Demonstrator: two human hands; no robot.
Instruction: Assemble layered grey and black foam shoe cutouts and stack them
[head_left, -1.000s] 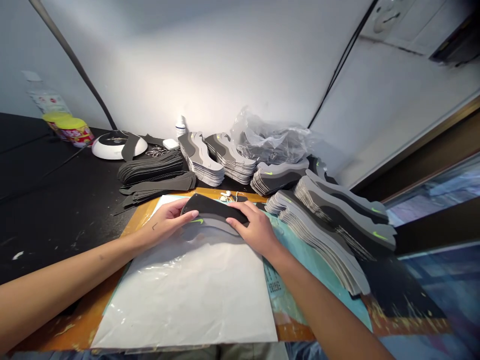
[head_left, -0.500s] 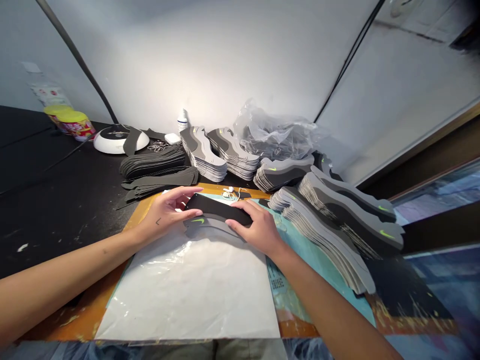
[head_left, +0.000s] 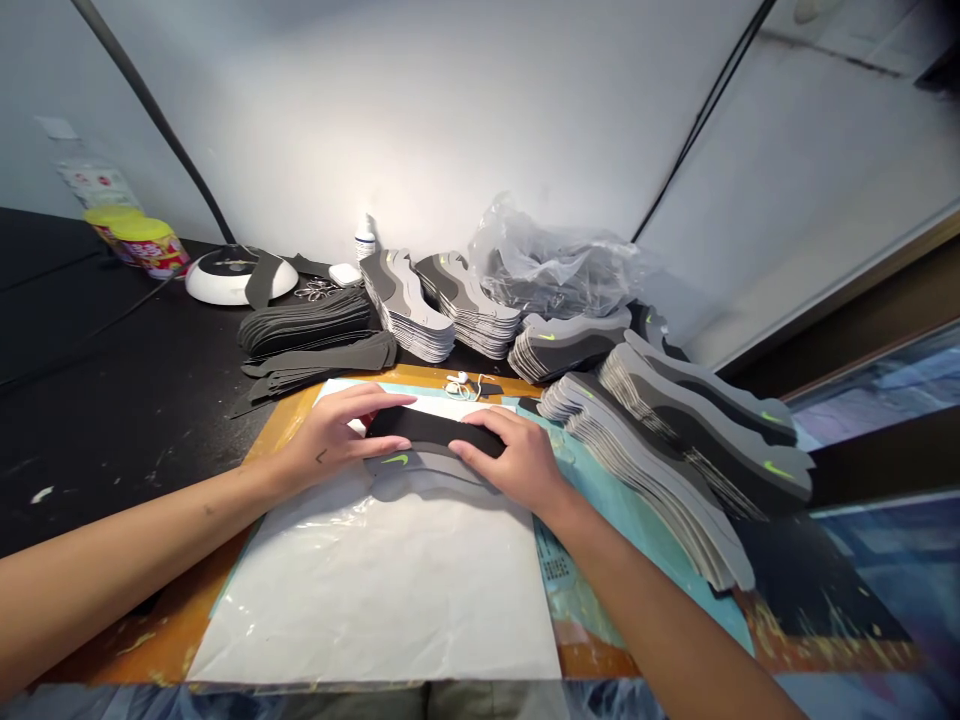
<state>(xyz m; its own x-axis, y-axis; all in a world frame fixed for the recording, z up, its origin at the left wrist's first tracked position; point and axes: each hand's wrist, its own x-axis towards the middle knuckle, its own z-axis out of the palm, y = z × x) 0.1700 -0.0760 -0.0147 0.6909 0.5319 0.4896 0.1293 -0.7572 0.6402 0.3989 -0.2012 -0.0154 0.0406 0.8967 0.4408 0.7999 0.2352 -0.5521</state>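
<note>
Between my hands lies a grey shoe upper piece with a small green swoosh, and along its far side runs a black strip. My left hand grips the left end, its thumb at the seam between black and grey and its fingers along the far edge. At the right end my right hand pinches the strip between thumb and fingers. Beneath them is a white plastic-covered sheet. The underside of the piece and some fingertips are hidden.
Stacks of grey shoe pieces stand to the right, with more stacks at the back. Dark strips are piled at the left. Behind are a clear plastic bag, a lamp base and white earphones.
My left fingers lifted off the far edge half a second ago and are now down along it again. My right hand keeps its hold. The view has shifted slightly.
</note>
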